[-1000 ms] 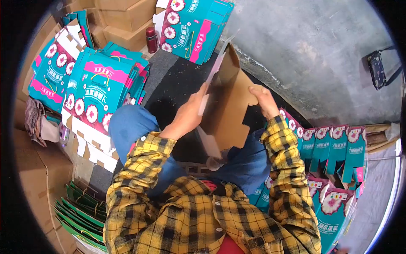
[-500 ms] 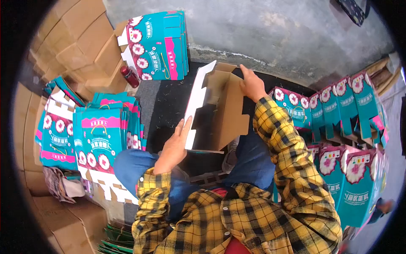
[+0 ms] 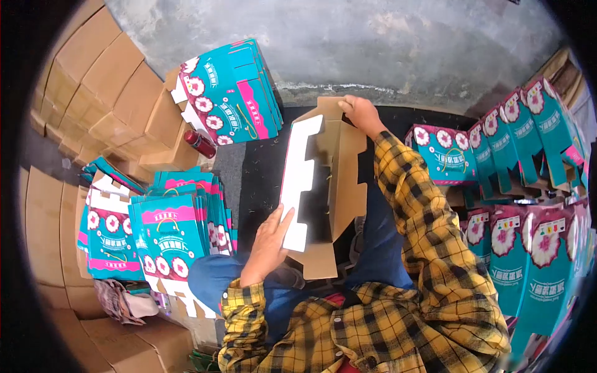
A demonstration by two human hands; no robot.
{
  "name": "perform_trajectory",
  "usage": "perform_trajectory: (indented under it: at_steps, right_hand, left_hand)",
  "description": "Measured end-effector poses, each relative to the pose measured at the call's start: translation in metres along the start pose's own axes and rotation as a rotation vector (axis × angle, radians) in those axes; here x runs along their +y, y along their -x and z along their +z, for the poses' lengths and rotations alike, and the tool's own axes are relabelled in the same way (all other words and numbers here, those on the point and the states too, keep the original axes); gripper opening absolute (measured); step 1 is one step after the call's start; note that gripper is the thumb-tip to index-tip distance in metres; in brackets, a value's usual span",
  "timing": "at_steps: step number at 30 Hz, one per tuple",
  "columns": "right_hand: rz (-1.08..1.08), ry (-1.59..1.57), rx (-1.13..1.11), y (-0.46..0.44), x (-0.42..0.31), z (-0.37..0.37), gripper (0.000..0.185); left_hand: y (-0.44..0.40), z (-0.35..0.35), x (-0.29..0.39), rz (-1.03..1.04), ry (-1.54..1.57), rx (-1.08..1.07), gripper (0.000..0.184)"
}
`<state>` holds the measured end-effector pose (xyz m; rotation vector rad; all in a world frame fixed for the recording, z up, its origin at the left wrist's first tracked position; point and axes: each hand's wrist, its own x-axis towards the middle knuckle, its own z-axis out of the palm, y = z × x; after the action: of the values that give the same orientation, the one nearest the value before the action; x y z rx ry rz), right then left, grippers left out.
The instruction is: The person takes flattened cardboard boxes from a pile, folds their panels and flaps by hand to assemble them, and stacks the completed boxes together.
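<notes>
Between my knees stands a cardboard carton, unfolded into a box shape with its top open; brown inside shows, and its white notched flap stands along the left. My left hand grips the near end of that flap at the carton's lower left. At the far end, my right hand pinches the brown end flap between thumb and fingers. Another brown end flap points out toward me. The carton's printed outside is mostly hidden.
Flat teal cartons lie in stacks at left and at the back. A red bottle stands beside brown boxes. Formed teal boxes are lined up at right. A grey wall rises behind.
The near brown end flap now sticks out toward me, and the carton stands wider open. My right hand has closed on the far end flap. The whole view has shifted slightly.
</notes>
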<state>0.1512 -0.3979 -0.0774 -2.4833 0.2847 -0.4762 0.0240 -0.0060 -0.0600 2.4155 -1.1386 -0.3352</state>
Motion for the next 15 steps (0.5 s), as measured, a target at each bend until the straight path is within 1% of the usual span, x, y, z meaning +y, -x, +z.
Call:
perform_trajectory:
  at_steps: [1, 2, 4, 5, 6, 8, 9, 10, 12, 13, 14, 15]
  right_hand:
    - [-0.042, 0.021, 0.029, 0.001, 0.000, -0.003, 0.034]
    - [-0.027, 0.017, 0.032, 0.002, 0.002, -0.002, 0.034]
    - [-0.379, 0.056, 0.021, 0.005, 0.003, 0.003, 0.035]
    - [-0.474, 0.032, -0.017, 0.009, -0.002, 0.001, 0.040]
    - [-0.473, 0.021, -0.028, 0.012, -0.006, 0.002, 0.040]
    - [-0.656, 0.100, -0.334, 0.020, -0.014, 0.003, 0.051]
    - [-0.569, 0.132, -0.389, 0.028, -0.025, 0.000, 0.059]
    - [-0.553, 0.135, -0.392, 0.029, -0.028, 0.000, 0.059]
    - [-0.434, 0.370, -0.405, 0.030, -0.028, -0.001, 0.044]
    - [-0.514, 0.352, -0.372, 0.029, -0.020, 0.006, 0.041]
    - [-0.508, 0.346, -0.375, 0.028, -0.014, 0.009, 0.041]
    - [-0.492, 0.405, -0.399, 0.029, -0.015, 0.006, 0.039]
  left_hand:
    - [-0.001, 0.000, 0.000, -0.007, -0.071, -0.034, 0.084]
    - [-0.004, -0.001, 0.003, 0.000, -0.075, -0.048, 0.084]
    - [-0.005, -0.005, 0.010, -0.035, -0.057, -0.057, 0.090]
    - [-0.006, -0.007, 0.009, -0.056, -0.034, -0.065, 0.097]
    - [-0.005, -0.009, 0.008, -0.068, -0.033, -0.072, 0.097]
    - [-0.006, -0.011, 0.007, -0.042, -0.102, -0.111, 0.089]
    - [-0.006, -0.009, 0.009, -0.057, -0.100, -0.102, 0.081]
    - [-0.006, -0.004, 0.008, -0.047, -0.094, -0.114, 0.081]
    - [-0.004, 0.004, 0.007, -0.060, -0.182, -0.056, 0.077]
    - [-0.001, 0.002, 0.012, -0.063, -0.134, -0.063, 0.066]
    - [0.005, 0.004, 0.012, -0.064, -0.135, -0.072, 0.066]
    - [0.012, 0.005, 0.011, -0.023, -0.041, -0.074, 0.064]
